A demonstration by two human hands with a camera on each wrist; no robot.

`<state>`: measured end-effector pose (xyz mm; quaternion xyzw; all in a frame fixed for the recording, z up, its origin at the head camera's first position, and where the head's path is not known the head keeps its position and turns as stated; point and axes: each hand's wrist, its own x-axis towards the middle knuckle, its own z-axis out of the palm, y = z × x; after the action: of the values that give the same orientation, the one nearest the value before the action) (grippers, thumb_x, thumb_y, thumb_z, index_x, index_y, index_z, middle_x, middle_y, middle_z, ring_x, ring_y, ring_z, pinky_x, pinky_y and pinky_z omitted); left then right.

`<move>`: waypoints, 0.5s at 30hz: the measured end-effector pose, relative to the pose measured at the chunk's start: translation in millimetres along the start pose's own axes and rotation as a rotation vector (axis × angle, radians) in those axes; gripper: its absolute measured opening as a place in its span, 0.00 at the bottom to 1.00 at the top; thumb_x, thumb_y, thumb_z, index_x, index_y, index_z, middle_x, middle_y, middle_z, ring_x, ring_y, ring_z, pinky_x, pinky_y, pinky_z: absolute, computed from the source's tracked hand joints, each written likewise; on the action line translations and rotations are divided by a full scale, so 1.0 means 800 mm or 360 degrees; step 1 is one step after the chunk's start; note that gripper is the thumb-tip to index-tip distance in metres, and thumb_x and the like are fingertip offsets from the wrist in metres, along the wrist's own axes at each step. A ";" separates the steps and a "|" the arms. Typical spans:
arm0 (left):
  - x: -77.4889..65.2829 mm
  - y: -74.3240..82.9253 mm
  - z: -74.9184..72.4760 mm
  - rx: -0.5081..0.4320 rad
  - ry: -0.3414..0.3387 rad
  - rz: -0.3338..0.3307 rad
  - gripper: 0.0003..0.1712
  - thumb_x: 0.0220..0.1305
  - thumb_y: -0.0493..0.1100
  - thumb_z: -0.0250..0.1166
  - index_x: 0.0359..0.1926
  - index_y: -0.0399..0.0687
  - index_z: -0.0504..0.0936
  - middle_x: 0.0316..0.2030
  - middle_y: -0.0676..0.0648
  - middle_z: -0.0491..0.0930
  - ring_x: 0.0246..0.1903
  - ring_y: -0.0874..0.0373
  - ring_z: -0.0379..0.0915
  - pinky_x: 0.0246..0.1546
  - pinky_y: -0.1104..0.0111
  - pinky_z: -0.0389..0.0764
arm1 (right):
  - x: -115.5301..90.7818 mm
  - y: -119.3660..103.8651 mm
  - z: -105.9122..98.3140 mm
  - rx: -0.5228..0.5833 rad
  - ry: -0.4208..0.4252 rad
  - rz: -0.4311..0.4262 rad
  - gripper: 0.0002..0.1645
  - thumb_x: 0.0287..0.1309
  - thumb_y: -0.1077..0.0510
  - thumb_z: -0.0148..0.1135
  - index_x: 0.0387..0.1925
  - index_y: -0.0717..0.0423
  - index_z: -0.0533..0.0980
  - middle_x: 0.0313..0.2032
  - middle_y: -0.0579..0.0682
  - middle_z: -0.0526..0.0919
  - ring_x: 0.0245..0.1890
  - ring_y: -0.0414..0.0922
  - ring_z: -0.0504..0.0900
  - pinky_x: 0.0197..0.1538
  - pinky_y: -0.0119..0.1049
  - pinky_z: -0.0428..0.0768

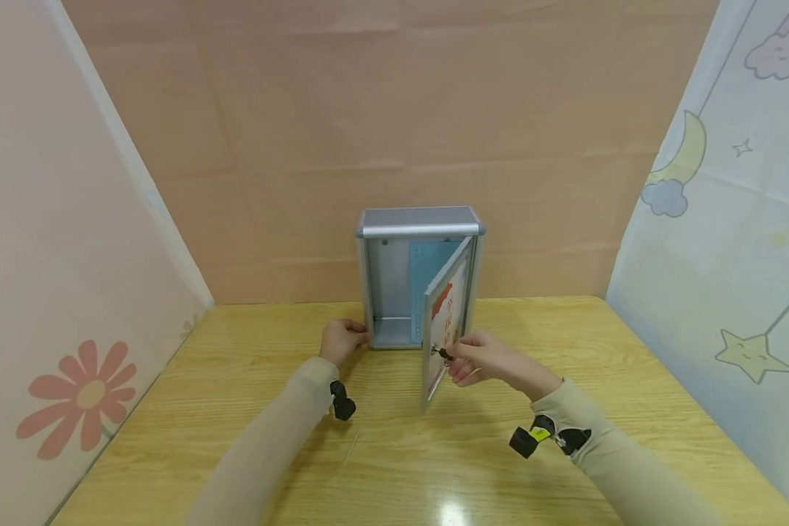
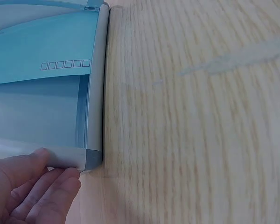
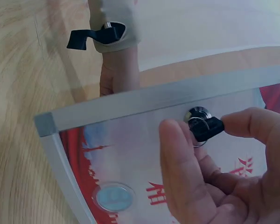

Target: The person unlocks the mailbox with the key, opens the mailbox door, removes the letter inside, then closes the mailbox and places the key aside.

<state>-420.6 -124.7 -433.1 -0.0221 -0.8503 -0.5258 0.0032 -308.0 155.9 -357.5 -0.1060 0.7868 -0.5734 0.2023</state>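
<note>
A silver-framed mailbox [image 1: 421,220] stands upright on the wooden table with its front door [image 1: 452,310] swung out. Inside leans a light blue envelope [image 1: 426,267], whose row of small red squares shows in the left wrist view. My left hand [image 1: 343,340] holds the box's left side near the bottom corner, thumb [image 2: 39,156] on the frame and fingers along the outer side. With my right hand [image 1: 483,359] I pinch a black-headed key [image 3: 209,129] between thumb and forefinger. The key sits at the round lock [image 3: 196,113] on the door's free edge.
A pink-brown cloth [image 1: 289,161] hangs behind the table [image 1: 539,336]. Printed light panels flank it, with a flower [image 1: 90,394] on the left and a star [image 1: 754,354] on the right. A small round window [image 3: 114,197] is set in the door.
</note>
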 end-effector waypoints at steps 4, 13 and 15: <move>0.001 0.000 0.000 0.0000 -0.0003 0.0004 0.07 0.57 0.34 0.69 0.36 0.33 0.85 0.33 0.40 0.85 0.26 0.58 0.78 0.28 0.68 0.81 | -0.020 0.006 -0.017 -0.0038 -0.0058 -0.0013 0.19 0.69 0.55 0.48 0.46 0.71 0.70 0.30 0.52 0.80 0.30 0.44 0.83 0.43 0.45 0.85; 0.002 -0.003 0.001 0.0002 0.0004 -0.0021 0.08 0.56 0.35 0.70 0.36 0.34 0.85 0.34 0.40 0.85 0.28 0.54 0.81 0.28 0.69 0.81 | -0.055 0.016 -0.049 -0.0047 -0.0077 -0.0027 0.20 0.72 0.56 0.45 0.46 0.73 0.69 0.33 0.52 0.80 0.34 0.43 0.83 0.45 0.45 0.84; 0.002 -0.002 0.001 0.0004 0.0004 -0.0022 0.08 0.56 0.35 0.71 0.36 0.34 0.85 0.35 0.40 0.85 0.29 0.53 0.81 0.29 0.68 0.81 | -0.061 0.019 -0.055 -0.0056 -0.0064 -0.0026 0.21 0.73 0.55 0.44 0.47 0.74 0.68 0.34 0.52 0.80 0.35 0.44 0.84 0.45 0.44 0.84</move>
<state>-422.3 -125.1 -434.9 -0.0157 -0.8512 -0.5247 0.0007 -282.5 218.5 -351.0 -0.1275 0.7916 -0.5589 0.2115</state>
